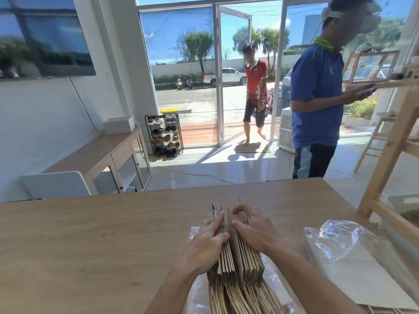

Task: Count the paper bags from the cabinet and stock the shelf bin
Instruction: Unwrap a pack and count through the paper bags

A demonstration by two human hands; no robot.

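A thick stack of folded brown paper bags (pixel 235 266) stands on edge on the wooden table (pixel 90 241), handles toward me. My left hand (pixel 208 243) presses on the left part of the stack, fingers spread over the bag edges. My right hand (pixel 254 230) rests on the right part, fingertips curled into the gap that splits the stack in two. Clear plastic wrap (pixel 197 291) lies under the bags. A white bin (pixel 403 205) sits in the wooden shelf (pixel 385 155) at the right.
A crumpled clear plastic bag (pixel 340 239) lies on the table to the right. A person in a blue shirt (pixel 317 91) stands beyond the table's far edge; another in red (pixel 255 91) is at the open door. A low cabinet (pixel 113 159) lines the left wall.
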